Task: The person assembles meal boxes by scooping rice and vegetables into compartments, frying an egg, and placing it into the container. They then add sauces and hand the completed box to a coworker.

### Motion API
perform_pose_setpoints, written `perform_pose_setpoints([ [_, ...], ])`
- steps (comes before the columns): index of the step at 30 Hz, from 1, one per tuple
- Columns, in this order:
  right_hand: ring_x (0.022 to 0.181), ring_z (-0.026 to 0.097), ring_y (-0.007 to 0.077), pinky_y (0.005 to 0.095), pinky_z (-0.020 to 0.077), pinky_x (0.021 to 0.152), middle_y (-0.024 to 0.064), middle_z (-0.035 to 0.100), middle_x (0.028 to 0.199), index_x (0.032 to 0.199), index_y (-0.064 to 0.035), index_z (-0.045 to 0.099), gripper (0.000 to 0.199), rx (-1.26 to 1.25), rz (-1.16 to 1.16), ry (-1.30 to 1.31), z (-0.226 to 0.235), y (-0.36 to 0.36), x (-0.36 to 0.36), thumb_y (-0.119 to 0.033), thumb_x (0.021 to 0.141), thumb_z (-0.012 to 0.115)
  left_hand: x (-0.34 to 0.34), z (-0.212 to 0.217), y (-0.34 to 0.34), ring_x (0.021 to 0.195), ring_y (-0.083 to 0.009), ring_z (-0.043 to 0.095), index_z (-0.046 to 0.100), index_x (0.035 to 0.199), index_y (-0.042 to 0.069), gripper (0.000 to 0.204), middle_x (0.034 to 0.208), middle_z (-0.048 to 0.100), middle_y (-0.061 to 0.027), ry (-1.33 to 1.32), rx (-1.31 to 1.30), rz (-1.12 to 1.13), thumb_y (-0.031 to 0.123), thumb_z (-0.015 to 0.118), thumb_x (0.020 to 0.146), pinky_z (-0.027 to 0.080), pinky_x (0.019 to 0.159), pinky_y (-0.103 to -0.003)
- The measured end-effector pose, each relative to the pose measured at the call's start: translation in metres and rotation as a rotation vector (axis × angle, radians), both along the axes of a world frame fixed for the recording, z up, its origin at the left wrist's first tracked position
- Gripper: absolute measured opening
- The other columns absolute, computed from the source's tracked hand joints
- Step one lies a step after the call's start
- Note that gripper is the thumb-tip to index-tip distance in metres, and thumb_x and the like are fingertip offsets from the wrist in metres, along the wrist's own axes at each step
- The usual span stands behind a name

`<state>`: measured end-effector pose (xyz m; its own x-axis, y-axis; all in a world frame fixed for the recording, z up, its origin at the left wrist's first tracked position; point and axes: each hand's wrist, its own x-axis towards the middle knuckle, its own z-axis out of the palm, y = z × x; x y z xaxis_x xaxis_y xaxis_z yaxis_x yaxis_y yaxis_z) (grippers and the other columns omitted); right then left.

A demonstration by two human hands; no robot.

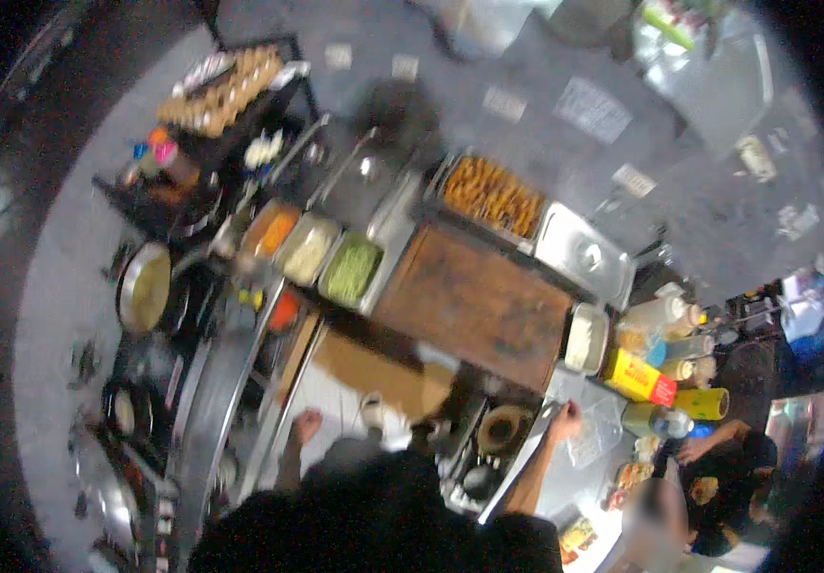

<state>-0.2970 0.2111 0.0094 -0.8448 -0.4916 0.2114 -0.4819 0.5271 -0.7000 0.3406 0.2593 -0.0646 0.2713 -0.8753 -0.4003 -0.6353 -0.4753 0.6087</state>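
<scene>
Reaching right, the right hand (565, 418) has its fingers clenched near a clear bag (591, 435); left hand (305, 425) unclear. Better to lift slowly.

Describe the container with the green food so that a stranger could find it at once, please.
Start at the large brown cutting board in the middle of the counter. Directly to its left stands a row of three rectangular metal pans. The green food container is the one nearest the board; its neighbours hold pale and orange food.
</scene>
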Motion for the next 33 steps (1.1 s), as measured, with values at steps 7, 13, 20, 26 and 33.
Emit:
perform_pose_setpoints([
  [7, 0.105, 0.069, 0.0219, 0.0339, 0.0536, 0.095, 0.0139, 0.074, 0.113, 0.112, 0.0032, 0.074, 0.019, -0.833, 0.409, 0.083, 0.273, -0.223, 0.163, 0.002, 0.094, 0.070, 0.063, -0.004, 0.012, 0.070, -0.0133, 0.065, 0.071, 0.107, 0.004, 0.023, 0.086, 0.071, -0.0058, 0.403, 0.200, 0.109, 0.021, 0.066, 0.092, 0.052, 0.057, -0.030],
  [13, 0.090, 0.074, 0.0223, 0.0332, 0.0582, 0.085, 0.0131, 0.074, 0.099, 0.107, -0.0034, 0.075, 0.020, -1.336, 0.628, 0.538, 0.579, -0.440, 0.298, -0.002, 0.087, 0.074, 0.113, -0.016, -0.004, 0.075, -0.0321, 0.067, 0.069, 0.096, 0.005, 0.014, 0.090, 0.071, -0.0160, 0.065, -0.330, 0.391, 0.017, 0.062, 0.093, 0.054, 0.069, -0.046],
  [20, 0.109, 0.065, 0.0366, 0.0398, 0.0487, 0.099, 0.0207, 0.070, 0.119, 0.118, -0.0011, 0.071, 0.034, -0.938, 0.834, 0.890, 0.539, -0.420, 0.312, 0.003, 0.084, 0.064, 0.116, 0.100, -0.126, 0.109, -0.0424, 0.061, 0.066, 0.114, -0.002, 0.023, 0.109, 0.067, -0.0217, -0.143, -0.639, 0.240, 0.012, 0.064, 0.096, 0.048, 0.100, -0.048],
  [26, 0.092, 0.067, 0.0371, 0.0459, 0.0555, 0.082, 0.0180, 0.070, 0.101, 0.100, -0.0058, 0.071, 0.016, 0.300, 1.237, 0.562, 0.238, -0.217, 0.314, -0.010, 0.086, 0.064, 0.154, 0.105, -0.207, 0.127, -0.0473, 0.053, 0.051, 0.141, -0.001, 0.068, 0.145, 0.047, -0.0304, -0.556, -0.491, -0.186, 0.025, 0.079, 0.085, 0.047, 0.106, -0.051],
  [33, 0.099, 0.065, 0.0442, 0.0510, 0.0529, 0.086, 0.0245, 0.068, 0.108, 0.120, -0.0033, 0.067, 0.038, 0.490, 0.648, -0.152, 0.058, 0.143, 0.228, -0.022, 0.087, 0.072, 0.208, 0.046, -0.244, 0.121, -0.0429, 0.059, 0.056, 0.139, -0.004, 0.045, 0.131, 0.060, -0.0271, -0.405, -0.454, -0.074, 0.021, 0.058, 0.101, 0.047, 0.104, -0.048],
])
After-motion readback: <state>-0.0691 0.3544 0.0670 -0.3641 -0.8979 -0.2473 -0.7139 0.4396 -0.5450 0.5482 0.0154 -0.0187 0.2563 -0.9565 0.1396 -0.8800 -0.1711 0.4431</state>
